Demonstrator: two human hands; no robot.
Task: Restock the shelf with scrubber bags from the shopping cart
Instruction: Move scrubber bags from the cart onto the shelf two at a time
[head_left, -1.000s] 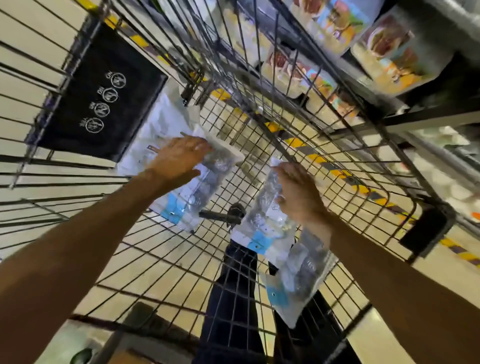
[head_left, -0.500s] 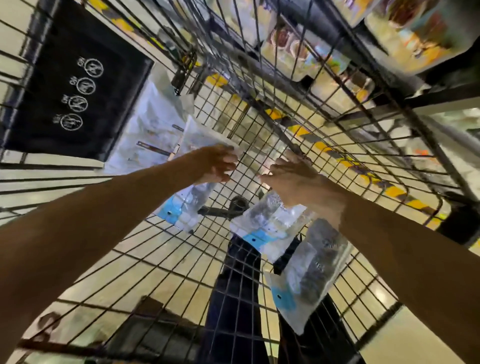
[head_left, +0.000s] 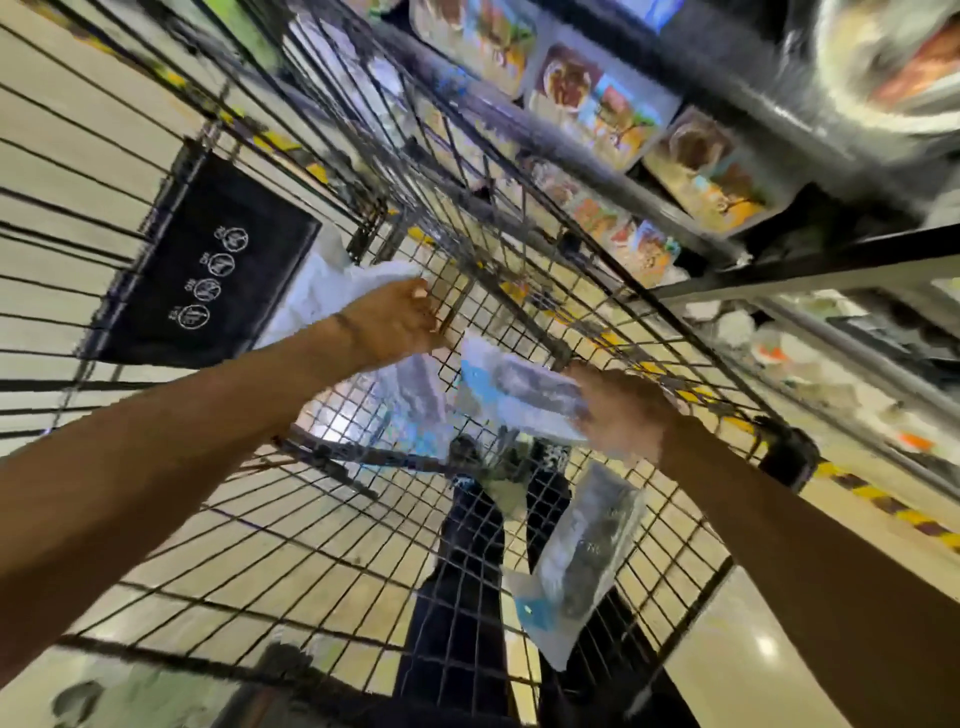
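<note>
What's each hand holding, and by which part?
Right hand grips scrubber bag by one end. Left hand seemingly holds second bag by its top; blurred.

Inside the shopping cart (head_left: 291, 525), with the shelf (head_left: 810, 260) on its right.
The left hand (head_left: 400, 322) held the first scrubber bag (head_left: 410, 400) mid-cart; just right of it, the right hand (head_left: 618, 410) held the second scrubber bag (head_left: 519, 395). The third scrubber bag (head_left: 582, 561) lay on the cart floor, nearer and right. Loose packets (head_left: 332, 291) sat at the far end, a sign panel (head_left: 208, 265) on the left wall.
</note>
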